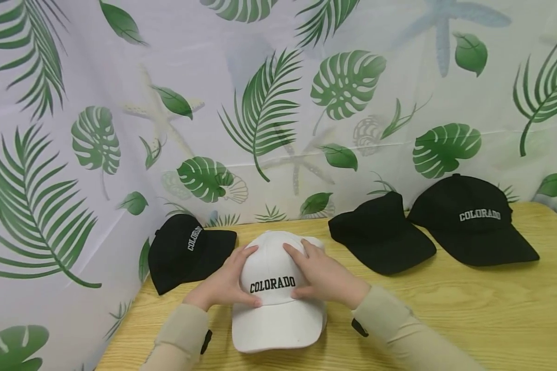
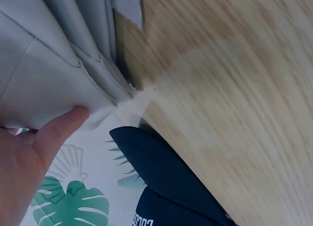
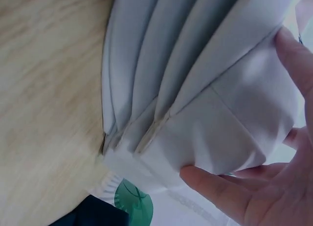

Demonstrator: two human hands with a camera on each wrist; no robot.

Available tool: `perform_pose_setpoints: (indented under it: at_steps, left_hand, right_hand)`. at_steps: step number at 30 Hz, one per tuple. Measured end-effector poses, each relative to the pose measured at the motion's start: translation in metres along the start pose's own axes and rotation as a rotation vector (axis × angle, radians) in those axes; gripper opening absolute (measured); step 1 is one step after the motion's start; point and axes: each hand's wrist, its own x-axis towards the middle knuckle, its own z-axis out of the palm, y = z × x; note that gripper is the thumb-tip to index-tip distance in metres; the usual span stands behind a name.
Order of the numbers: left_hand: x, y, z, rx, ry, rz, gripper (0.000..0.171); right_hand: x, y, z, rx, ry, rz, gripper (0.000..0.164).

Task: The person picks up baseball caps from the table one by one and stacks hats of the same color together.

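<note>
A stack of white caps (image 1: pixel 278 327) sits at the middle of the table, brims toward me, the top one lettered COLORADO in black. In both wrist views several brims lie one over another. My left hand (image 1: pixel 225 281) grips the left side of the top cap's crown, its thumb at the front by the lettering. From the right, my other hand, the right hand (image 1: pixel 327 273), holds the crown with its fingers spread over the side and its thumb near the last letters. The right wrist view shows those fingertips (image 3: pixel 193 176) against the white fabric.
To the left lies a black COLORADO cap (image 1: pixel 176 252), close to the leaf-print curtain (image 1: pixel 204 123). Two more black caps stand at the right: one turned sideways (image 1: pixel 376 232), the other lettered cap (image 1: pixel 464 206) beside it. The wooden table (image 1: pixel 445 314) extends to the right.
</note>
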Motion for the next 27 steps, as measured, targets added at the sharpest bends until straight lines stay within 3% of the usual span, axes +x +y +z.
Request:
perform_pose_setpoints:
  at_steps: [4, 9, 17, 22, 27]
  left_hand:
    - [0.002, 0.005, 0.003, -0.017, -0.011, 0.007, 0.108]
    - [0.000, 0.012, 0.004, 0.019, -0.008, -0.031, 0.111]
    - [-0.001, 0.012, -0.006, 0.092, 0.008, -0.035, 0.110]
    - [-0.001, 0.006, -0.011, 0.084, 0.020, -0.059, 0.111]
    - [-0.005, 0.008, -0.010, 0.060, 0.033, -0.090, 0.111]
  right_hand:
    - [-0.008, 0.009, -0.009, 0.003, -0.038, 0.003, 0.090]
    - [-0.029, 0.037, -0.022, -0.018, -0.095, 0.039, 0.088]
    - [-0.073, 0.100, -0.040, -0.232, -0.131, 0.166, 0.068]
    - [-0.090, 0.129, -0.042, -0.382, -0.116, 0.148, 0.059]
    - [-0.094, 0.141, -0.043, -0.495, -0.084, 0.099, 0.050]
